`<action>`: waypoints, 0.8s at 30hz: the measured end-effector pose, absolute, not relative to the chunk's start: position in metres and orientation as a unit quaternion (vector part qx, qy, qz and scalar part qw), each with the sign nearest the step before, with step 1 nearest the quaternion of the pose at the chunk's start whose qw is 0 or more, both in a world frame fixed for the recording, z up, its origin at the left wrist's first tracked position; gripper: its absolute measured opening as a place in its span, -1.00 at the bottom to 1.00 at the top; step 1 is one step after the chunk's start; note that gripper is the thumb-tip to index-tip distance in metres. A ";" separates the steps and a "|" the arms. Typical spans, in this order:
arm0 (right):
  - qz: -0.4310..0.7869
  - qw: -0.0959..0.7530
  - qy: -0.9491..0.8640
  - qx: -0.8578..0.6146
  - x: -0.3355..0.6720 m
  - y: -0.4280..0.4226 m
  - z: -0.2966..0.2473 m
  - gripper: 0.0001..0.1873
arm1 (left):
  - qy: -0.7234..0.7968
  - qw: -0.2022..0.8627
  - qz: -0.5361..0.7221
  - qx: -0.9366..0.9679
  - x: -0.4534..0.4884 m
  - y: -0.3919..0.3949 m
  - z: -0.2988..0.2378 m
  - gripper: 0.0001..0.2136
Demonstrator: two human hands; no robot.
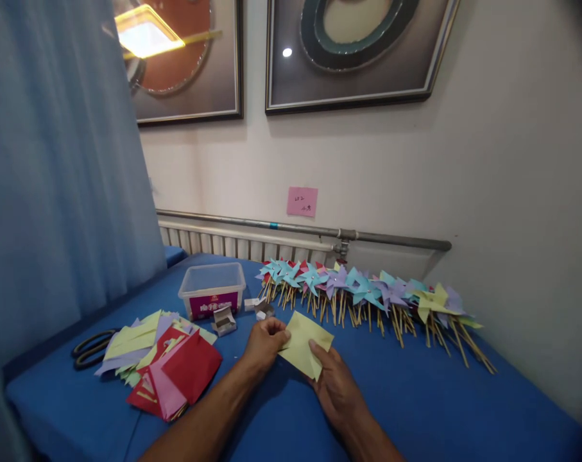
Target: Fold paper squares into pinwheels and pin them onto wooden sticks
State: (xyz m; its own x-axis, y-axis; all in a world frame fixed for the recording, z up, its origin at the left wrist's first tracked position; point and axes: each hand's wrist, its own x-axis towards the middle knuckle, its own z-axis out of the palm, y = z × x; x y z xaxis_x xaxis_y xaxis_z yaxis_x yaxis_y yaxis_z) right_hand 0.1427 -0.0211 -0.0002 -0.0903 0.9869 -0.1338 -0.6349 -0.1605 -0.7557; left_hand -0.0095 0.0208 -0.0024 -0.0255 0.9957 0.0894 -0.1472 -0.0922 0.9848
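Observation:
A square of pale yellow paper (pixel 306 345) is held up over the blue table between my two hands. My left hand (pixel 265 343) pinches its left corner between thumb and fingers. On the right, my right hand (pixel 333 384) grips the lower right side, thumb on top and fingers hidden underneath. Just beyond my left hand lie small opened cardboard boxes (pixel 224 321). To the left spreads a pile of coloured paper sheets (pixel 192 367) in red, pink, yellow and lilac.
A clear plastic tub (pixel 212 282) stands behind the small boxes. Black-handled scissors (pixel 92 350) lie at the far left, beside a blue curtain (pixel 69 160). Several paper pinwheels on sticks (pixel 368 290) line the back right, below a wall pipe (pixel 300 228).

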 end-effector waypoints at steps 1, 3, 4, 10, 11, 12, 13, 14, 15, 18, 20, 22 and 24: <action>0.681 0.590 -0.270 -0.340 0.143 -0.022 0.000 -0.43 | 0.439 0.519 0.565 0.467 -0.009 0.019 -0.001 -0.70; 0.669 0.589 -0.276 -0.360 0.144 -0.022 0.000 -0.42 | 0.440 0.529 0.567 0.453 -0.009 0.017 0.001 -0.68; 0.663 0.590 -0.280 -0.366 0.144 -0.021 -0.001 -0.41 | 0.443 0.526 0.568 0.452 -0.008 0.016 0.001 -0.69; 0.630 0.614 -0.294 -0.374 0.139 -0.019 -0.006 -0.38 | 0.451 0.471 0.587 0.479 -0.005 0.018 -0.003 -0.71; 0.631 0.614 -0.293 -0.373 0.138 -0.020 -0.006 -0.39 | 0.451 0.466 0.588 0.483 -0.005 0.018 -0.004 -0.71; 0.634 0.613 -0.291 -0.372 0.137 -0.020 -0.006 -0.41 | 0.450 0.461 0.589 0.488 -0.005 0.018 -0.004 -0.71; 0.638 0.611 -0.289 -0.369 0.136 -0.021 -0.006 -0.43 | 0.448 0.456 0.588 0.496 -0.006 0.018 -0.005 -0.72; 0.642 0.609 -0.287 -0.367 0.135 -0.021 -0.006 -0.45 | 0.447 0.448 0.586 0.506 -0.006 0.018 -0.005 -0.73; 0.644 0.610 -0.286 -0.364 0.134 -0.021 -0.007 -0.46 | 0.446 0.438 0.584 0.518 -0.007 0.017 -0.005 -0.76; 0.642 0.611 -0.283 -0.368 0.133 -0.022 -0.008 -0.50 | 0.451 0.369 0.574 0.575 -0.008 0.013 -0.003 -0.88; 0.637 0.609 -0.285 -0.377 0.133 -0.022 -0.008 -0.53 | 0.447 0.278 0.565 0.635 -0.010 0.009 -0.001 -0.95; 0.634 0.608 -0.288 -0.382 0.133 -0.023 -0.007 -0.54 | 0.420 0.183 0.554 0.695 -0.011 0.004 0.002 -0.90; 0.630 0.611 -0.289 -0.383 0.133 -0.023 -0.006 -0.53 | 0.382 0.114 0.540 0.741 -0.013 -0.001 0.004 -0.84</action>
